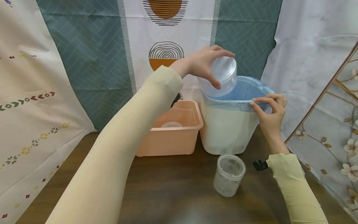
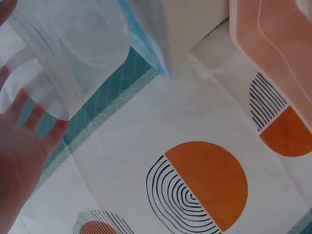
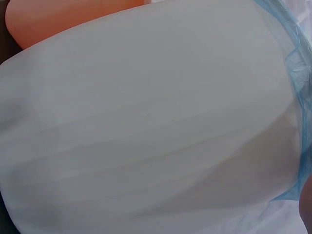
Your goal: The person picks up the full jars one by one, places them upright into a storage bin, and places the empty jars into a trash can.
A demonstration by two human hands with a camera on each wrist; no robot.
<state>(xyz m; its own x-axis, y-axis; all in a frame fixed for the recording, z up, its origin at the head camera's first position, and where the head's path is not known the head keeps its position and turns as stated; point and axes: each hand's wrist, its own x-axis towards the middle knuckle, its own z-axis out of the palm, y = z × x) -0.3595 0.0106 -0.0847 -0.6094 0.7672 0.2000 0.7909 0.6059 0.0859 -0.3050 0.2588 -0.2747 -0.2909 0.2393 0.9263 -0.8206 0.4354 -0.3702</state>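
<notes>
My left hand (image 1: 202,64) grips a clear plastic jar (image 1: 228,80) round its ridged rim end, above the left side of the bin mouth. In the left wrist view the jar's (image 2: 90,36) smooth base points away from the palm; I see no contents in it. A white bin (image 1: 226,129) stands upright, lined with a blue plastic bag (image 1: 250,87) folded over its rim. With thumb and fingers my right hand (image 1: 270,113) pinches the bag and rim at the bin's right front. The right wrist view shows mostly the bin's side (image 3: 156,112).
A second clear jar (image 1: 227,180) stands lidless on the dark wooden table (image 1: 167,186), in front of the bin. Left of the bin sits a peach plastic tub (image 1: 170,143) with a clear round piece (image 1: 171,124) inside. Patterned cloth (image 1: 92,46) hangs behind.
</notes>
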